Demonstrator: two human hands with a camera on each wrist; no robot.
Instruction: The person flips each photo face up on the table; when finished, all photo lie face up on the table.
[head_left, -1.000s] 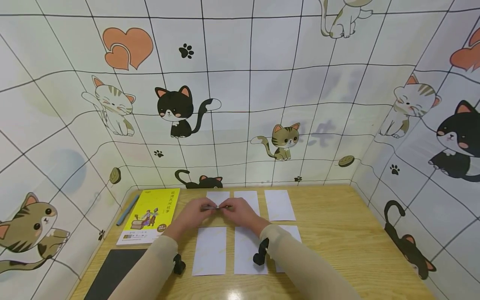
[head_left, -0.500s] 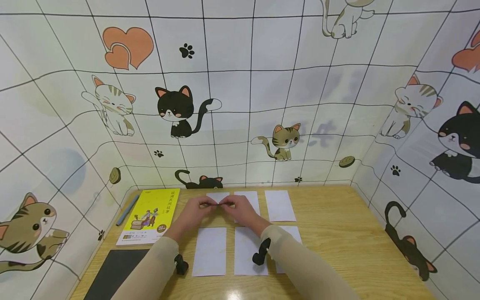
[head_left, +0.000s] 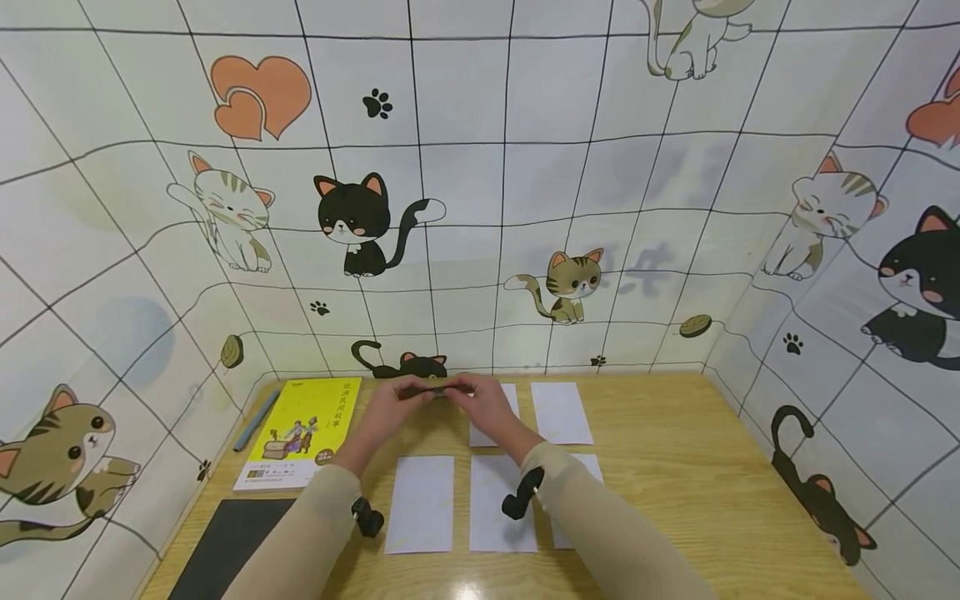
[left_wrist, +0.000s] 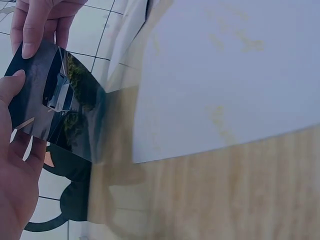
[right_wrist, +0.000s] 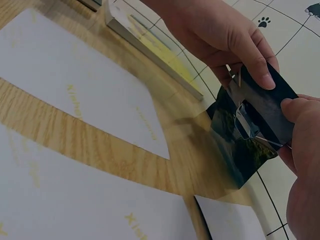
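Note:
A glossy photo print [left_wrist: 67, 97] with a vehicle on a road and greenery is held between both hands near the table's back edge. My left hand [head_left: 387, 414] pinches one side of it, thumb on the picture face. On the other side, my right hand [head_left: 486, 408] does the same. The photo [right_wrist: 250, 122] stands tilted and slightly bowed, its picture visible in both wrist views. From the head view only a dark sliver shows between the fingers. Right beside my right hand lies a white sheet [head_left: 504, 408], partly covered by it.
More white sheets [head_left: 420, 504] with faint yellow print lie in two rows on the wooden table [head_left: 675, 483]. A yellow book [head_left: 307, 429], a blue-grey stick [head_left: 257, 421] and a black board [head_left: 225, 546] are at the left. Cat-patterned cloth walls surround the table.
Both hands have moved slightly back toward the wall, carrying the photo. The white rectangle visible behind the fingers earlier no longer shows; a dark surface appears between them.

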